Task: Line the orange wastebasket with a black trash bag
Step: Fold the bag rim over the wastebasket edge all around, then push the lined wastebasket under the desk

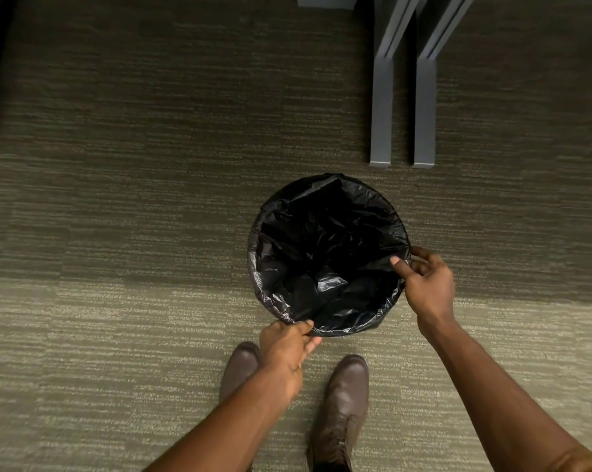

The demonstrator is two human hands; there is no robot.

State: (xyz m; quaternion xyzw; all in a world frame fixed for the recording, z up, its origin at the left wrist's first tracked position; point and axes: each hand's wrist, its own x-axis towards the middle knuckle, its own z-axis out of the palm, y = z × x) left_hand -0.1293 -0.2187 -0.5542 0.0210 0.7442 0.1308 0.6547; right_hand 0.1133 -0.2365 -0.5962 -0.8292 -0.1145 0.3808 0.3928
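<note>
Boots [342, 403], 2 of them in brown leather, stand on the carpet [117, 335] at the bottom of my view, toes pointing at the bin. Just past them my left hand [286, 349] has its grip pinched closed on the near edge of the black trash bag [322, 253], thumb and fingers squeezing a fold of film at the rim. Further round, on the right side of the rim, my right hand [427, 284] has its grip closed the same way, thumb on the inside of the bag and fingers curled outside.

The bag sits in the wastebasket [253, 267], its mouth folded over the rim all the way round, so I see no orange at all; the basket itself is hidden under the film. The bag's inside looks crumpled and slack, and I cannot tell whether it reaches the bottom.

My worries from here: the film is thin, and a hard tug from either pinch could tear it or drag the opposite edge back off the rim, most likely at the far side where neither hand holds it. Pulling both hands toward me could also tip or slide the light basket on the carpet. Trapped air may lift the bag back out.

Beyond the basket, 2 grey furniture legs [403, 114] stand close to its far side, apart from it.
</note>
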